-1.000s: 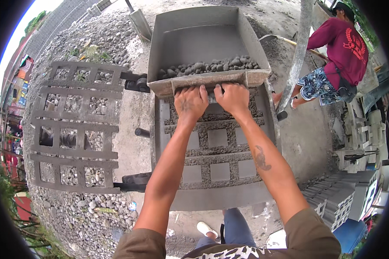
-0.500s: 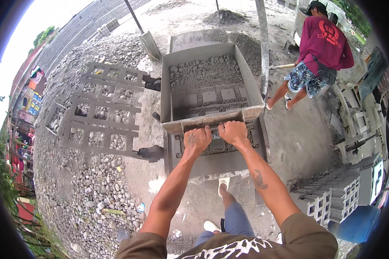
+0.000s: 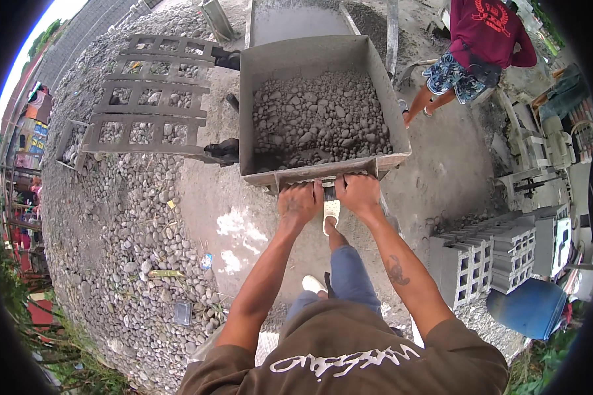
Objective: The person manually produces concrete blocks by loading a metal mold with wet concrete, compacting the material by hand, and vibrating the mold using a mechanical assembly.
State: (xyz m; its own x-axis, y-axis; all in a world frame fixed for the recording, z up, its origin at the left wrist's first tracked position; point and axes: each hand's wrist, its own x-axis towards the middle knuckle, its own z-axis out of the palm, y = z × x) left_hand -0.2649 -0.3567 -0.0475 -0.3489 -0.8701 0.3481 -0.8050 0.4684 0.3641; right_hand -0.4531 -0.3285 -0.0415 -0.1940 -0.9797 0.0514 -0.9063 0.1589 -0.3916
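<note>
A large grey metal box [image 3: 392,160] stands in front of me, with stones and gravel [image 3: 319,112] in it. Both my hands grip a handle along its near side, thumbs close together. My left hand [image 3: 300,201] has its fingers wrapped round the handle's left part. Just to its right, my right hand [image 3: 359,193] is closed on the same handle. The palms and most of the fingers are hidden. A hinged metal grid frame [image 3: 145,117] with square openings lies left of the box, above pebbles.
A person in a maroon top [image 3: 484,33] stands at the far right beside a shovel. Stacked hollow concrete blocks [image 3: 471,266] and a blue plastic drum [image 3: 528,308] are at the right. Loose pebbles [image 3: 138,230] cover the left ground. A wooden post [image 3: 393,39] rises behind the box.
The box has come toward me, off the moulding bed, with my hands on its handle. Its stones now spread across its inside, and the grey bed surface shows behind it.
</note>
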